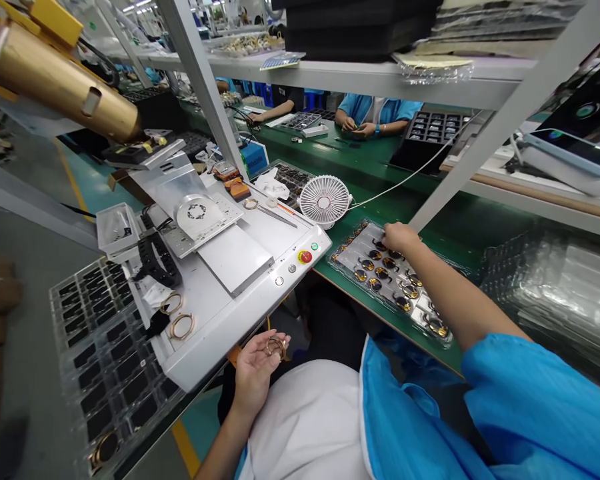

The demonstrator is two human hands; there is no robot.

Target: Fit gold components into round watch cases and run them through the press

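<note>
Near my body, my left hand (255, 367) holds a gold-coloured metal ring (276, 346) between thumb and fingers, palm turned up. My right hand (401, 237) reaches over a clear plastic tray (347, 259) on the green bench. Its fingers point down, closed at the tray's far side, and what they pinch is hidden. Rows of round black parts (381, 273) with orange flex pieces lie in that tray. Two more gold-coloured rings (181, 326) rest on the white machine (213, 340), left of my left hand.
A metal fixture plate (200, 217) sits on the machine, below a brass-coloured cylinder (65, 80). Tweezers (277, 213) lie by a white fan (325, 200). A red button (305, 257) is on the front corner. Trays of black parts (115, 360) stand left; stacked clear trays (555, 280) right. Co-workers sit opposite.
</note>
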